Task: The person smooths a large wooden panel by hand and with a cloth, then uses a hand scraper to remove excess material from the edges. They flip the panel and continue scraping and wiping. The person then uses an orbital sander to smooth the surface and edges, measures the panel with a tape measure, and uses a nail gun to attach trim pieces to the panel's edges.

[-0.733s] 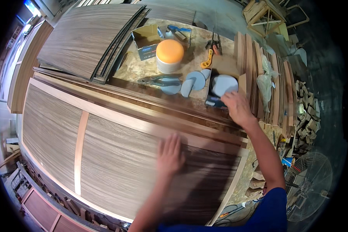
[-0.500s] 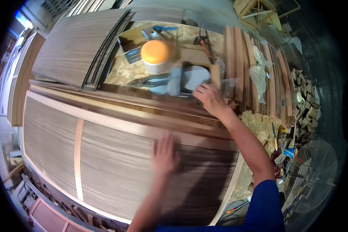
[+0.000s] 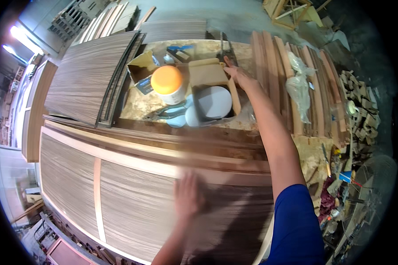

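Note:
My left hand (image 3: 188, 194), slightly blurred, rests with fingers stretched out on a framed wood-grain panel (image 3: 137, 198), near its pale upper rail. Beyond the panel my right hand (image 3: 241, 77) reaches over the workbench, fingers extended to the handle end of a dark plier-like tool (image 3: 224, 46); a firm hold does not show. Beside that forearm is an opened cardboard box (image 3: 208, 75) with pale round discs (image 3: 214, 102) in it. A white jar with an orange lid (image 3: 167, 81) stands left of the box, and grey-handled pliers (image 3: 166, 112) lie in front of the jar.
Wood-grain boards (image 3: 88, 75) are stacked at the left. Long wooden strips (image 3: 269, 75) with a clear plastic bag (image 3: 300, 88) on them lie at the right. A smaller open box (image 3: 141, 66) sits behind the jar. A wire-cage fan (image 3: 367, 207) and wood offcuts (image 3: 362, 101) are farther right.
My right hand has moved from the discs in the box up and away to the plier-like tool. My left hand stays on the panel. The whole view has shifted a little.

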### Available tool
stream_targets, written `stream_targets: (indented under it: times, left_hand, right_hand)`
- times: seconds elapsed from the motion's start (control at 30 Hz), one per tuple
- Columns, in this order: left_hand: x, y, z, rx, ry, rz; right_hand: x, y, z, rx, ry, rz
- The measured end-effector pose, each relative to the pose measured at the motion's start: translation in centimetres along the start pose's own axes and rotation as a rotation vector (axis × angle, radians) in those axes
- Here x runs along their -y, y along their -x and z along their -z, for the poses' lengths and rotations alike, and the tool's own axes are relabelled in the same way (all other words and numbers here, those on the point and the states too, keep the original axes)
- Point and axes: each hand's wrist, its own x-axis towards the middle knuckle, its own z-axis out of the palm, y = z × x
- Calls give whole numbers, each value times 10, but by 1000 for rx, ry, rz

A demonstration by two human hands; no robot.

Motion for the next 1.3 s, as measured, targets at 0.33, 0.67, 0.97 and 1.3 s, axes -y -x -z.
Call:
stream_targets:
  times: [0.33,0.67,0.97,1.3]
  left_hand:
    - [-18,-7,8,-30,17,21]
    - [5,9,19,-170,31,-76]
    - [182,448,105,264,735,-475]
    - [557,542,317,-24,512,424]
  right_hand:
    - [-35,12,15,-421,-305,-96]
    - [203,420,36,-625,-983,-67]
    - [506,695,-126,-73,-1281,-480]
    - [851,613,-242,398,-1363,-212]
